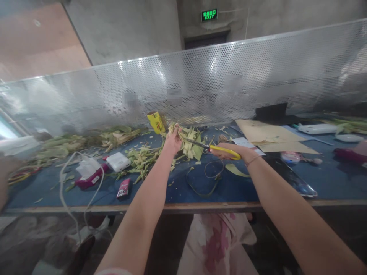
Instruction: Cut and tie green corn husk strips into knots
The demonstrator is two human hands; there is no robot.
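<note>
My left hand [173, 140] is closed around a bunch of pale green leafy stems [189, 143] over the middle of the table. In my right hand [225, 151] is a pair of scissors [226, 150] with yellow handles. The blades point left and reach in among the leaves by my left hand; how far apart they are cannot be made out. A heap of cut green pieces [142, 160] lies left of my left forearm. Below the scissors, a thin loop of cord or stem [205, 193] rests on the blue tabletop. One loose leaf [237, 170] lies near my right wrist.
A yellow packet [156, 122] stands near the perforated metal screen [200, 84]. On the left are a white device [118, 162], a magenta power strip [91, 178] with cables and a pink box [124, 188]. Brown paper [269, 133] and a dark tablet or phone [294, 175] lie right.
</note>
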